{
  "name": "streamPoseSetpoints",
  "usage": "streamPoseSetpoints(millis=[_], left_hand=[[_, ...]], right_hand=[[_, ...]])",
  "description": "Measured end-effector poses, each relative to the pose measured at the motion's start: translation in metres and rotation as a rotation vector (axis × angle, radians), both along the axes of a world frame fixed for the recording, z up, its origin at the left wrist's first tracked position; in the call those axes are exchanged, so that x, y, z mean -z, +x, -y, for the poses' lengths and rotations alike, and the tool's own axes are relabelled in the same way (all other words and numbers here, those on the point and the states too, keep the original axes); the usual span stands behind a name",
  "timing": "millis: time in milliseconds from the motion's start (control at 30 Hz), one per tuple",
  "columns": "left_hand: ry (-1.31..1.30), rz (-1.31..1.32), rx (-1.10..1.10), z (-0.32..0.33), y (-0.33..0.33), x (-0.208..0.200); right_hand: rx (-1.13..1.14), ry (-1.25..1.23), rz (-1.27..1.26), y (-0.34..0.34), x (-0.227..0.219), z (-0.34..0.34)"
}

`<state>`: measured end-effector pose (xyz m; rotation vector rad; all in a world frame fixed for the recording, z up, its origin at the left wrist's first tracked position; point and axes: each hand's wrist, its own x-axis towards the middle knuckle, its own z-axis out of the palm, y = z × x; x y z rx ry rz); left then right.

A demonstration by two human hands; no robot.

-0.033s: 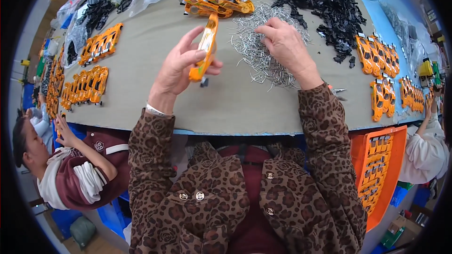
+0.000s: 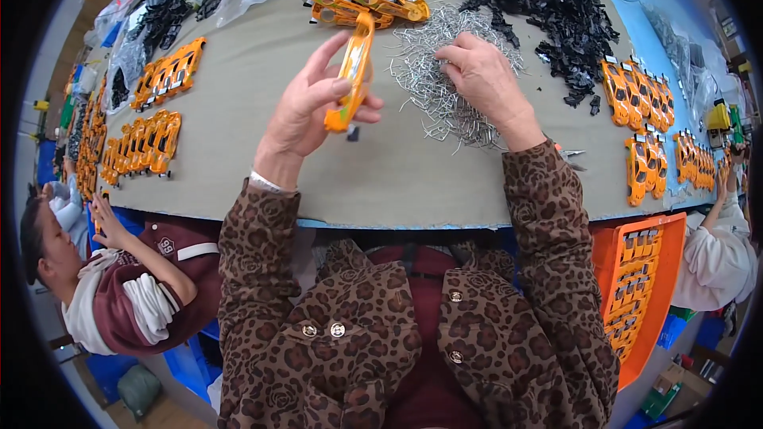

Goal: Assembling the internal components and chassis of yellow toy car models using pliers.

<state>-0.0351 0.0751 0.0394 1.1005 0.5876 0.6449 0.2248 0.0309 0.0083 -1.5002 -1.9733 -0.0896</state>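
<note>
My left hand (image 2: 306, 107) grips an orange toy car body (image 2: 355, 71) by its sides, tilted on its edge above the table. A small dark part (image 2: 352, 133) shows under its lower end. My right hand (image 2: 481, 71) hovers at a heap of thin bent silver metal wires (image 2: 421, 71), with thumb and fingertips pinched together. Whatever lies between those fingertips is too small or hidden to make out. Just beyond the held body, more orange car bodies (image 2: 358, 0) are stacked in a pile.
Black plastic parts (image 2: 540, 8) are heaped at the far right. Rows of orange cars stand at left (image 2: 143, 143) and right (image 2: 636, 95). Pliers (image 2: 571, 157) lie beside my right sleeve. An orange crate (image 2: 671, 270) with cars is at lower right. Co-workers sit on both sides.
My left hand and the car body have shifted slightly, and the body has turned a little. My right hand has barely moved, still pinched at the wire heap.
</note>
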Motion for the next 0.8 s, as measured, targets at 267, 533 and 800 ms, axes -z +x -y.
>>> streamPoseSetpoints(millis=[267, 533, 800], left_hand=[[-0.335, 0.493, 0.241, -0.005, 0.038, 0.042], [-0.551, 0.610, 0.243, -0.002, 0.041, 0.059], [-0.569, 0.502, 0.124, -0.003, 0.052, 0.064]], right_hand=[[-0.063, 0.022, -0.068, -0.018, -0.009, 0.008], [-0.020, -0.256, -0.106, -0.013, 0.005, 0.008], [0.036, -0.129, -0.368, 0.011, 0.015, 0.006]])
